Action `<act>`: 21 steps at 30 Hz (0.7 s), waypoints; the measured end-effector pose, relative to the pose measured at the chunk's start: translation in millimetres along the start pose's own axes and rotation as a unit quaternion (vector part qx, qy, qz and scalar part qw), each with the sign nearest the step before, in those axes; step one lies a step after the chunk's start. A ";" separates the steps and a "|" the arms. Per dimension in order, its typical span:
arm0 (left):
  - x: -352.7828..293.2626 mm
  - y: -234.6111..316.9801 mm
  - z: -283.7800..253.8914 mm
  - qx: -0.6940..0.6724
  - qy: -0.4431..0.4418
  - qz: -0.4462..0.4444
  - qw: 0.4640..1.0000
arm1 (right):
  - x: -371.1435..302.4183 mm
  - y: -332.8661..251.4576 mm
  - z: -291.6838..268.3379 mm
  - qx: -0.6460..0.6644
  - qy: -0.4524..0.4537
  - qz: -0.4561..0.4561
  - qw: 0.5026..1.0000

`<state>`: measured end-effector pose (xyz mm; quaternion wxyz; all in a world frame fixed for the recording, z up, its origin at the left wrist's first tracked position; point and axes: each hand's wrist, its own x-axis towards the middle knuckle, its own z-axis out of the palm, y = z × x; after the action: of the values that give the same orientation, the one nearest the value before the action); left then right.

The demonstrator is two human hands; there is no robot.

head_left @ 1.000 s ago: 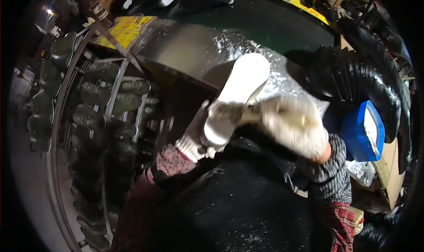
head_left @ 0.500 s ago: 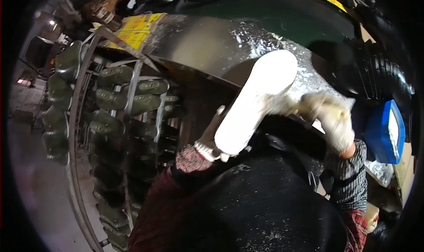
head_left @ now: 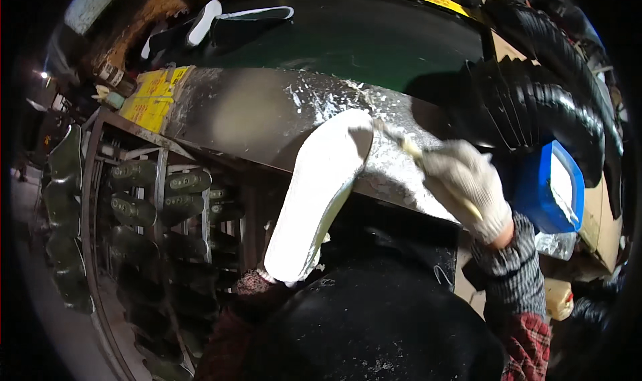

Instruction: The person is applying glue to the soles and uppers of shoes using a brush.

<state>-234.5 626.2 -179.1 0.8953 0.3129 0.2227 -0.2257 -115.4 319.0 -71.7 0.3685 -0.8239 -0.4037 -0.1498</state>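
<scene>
A shoe sole (head_left: 317, 187), coated bright white, is held up at a slant, its flat face toward me. My left hand holds it from behind near its lower end; only the pale glove cuff (head_left: 266, 275) and sleeve show, the fingers being hidden. In a pale knitted glove, my right hand (head_left: 465, 187) is closed round a brush (head_left: 413, 151) with a light handle. The brush's dark tip is at the sole's upper right edge. Right of that hand is a blue tub (head_left: 533, 184) with white stuff inside.
Behind the sole runs a dark bench edge (head_left: 247, 110) spattered with white. Dark shoes with white soles (head_left: 204, 23) lie on the green surface beyond. A metal rack (head_left: 90, 200) of dark green shoe-shaped pieces stands left. Black shiny curved pieces (head_left: 528, 107) are stacked at right.
The view has shifted. My right hand has moved the brush from the sole's right side up to its upper end. The left fingers, partly visible before, are now hidden behind the sole.
</scene>
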 end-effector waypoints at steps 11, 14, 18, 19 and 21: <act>93.4 87.4 -9.9 0.411 0.084 0.299 0.857 | -10.5 -48.6 13.5 0.141 0.027 -0.067 0.987; 114.2 114.7 57.9 0.048 -0.051 0.264 0.962 | -33.0 -31.5 -15.9 0.098 0.058 -0.024 0.993; 173.4 140.4 40.6 0.168 -0.059 0.338 0.924 | -86.8 -13.5 -61.0 0.140 0.137 0.116 0.974; 194.0 111.8 75.3 0.066 -0.216 0.230 0.947 | -106.1 -8.2 -67.5 0.134 0.167 0.146 0.966; 209.9 52.8 153.0 0.182 -0.091 0.124 0.971 | -136.0 -18.4 -83.6 0.202 0.223 0.236 0.924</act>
<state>1.3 506.6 -160.3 0.8606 0.4745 0.0549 -0.1769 -211.0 190.0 -79.6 0.6321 -0.7488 -0.1271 -0.1537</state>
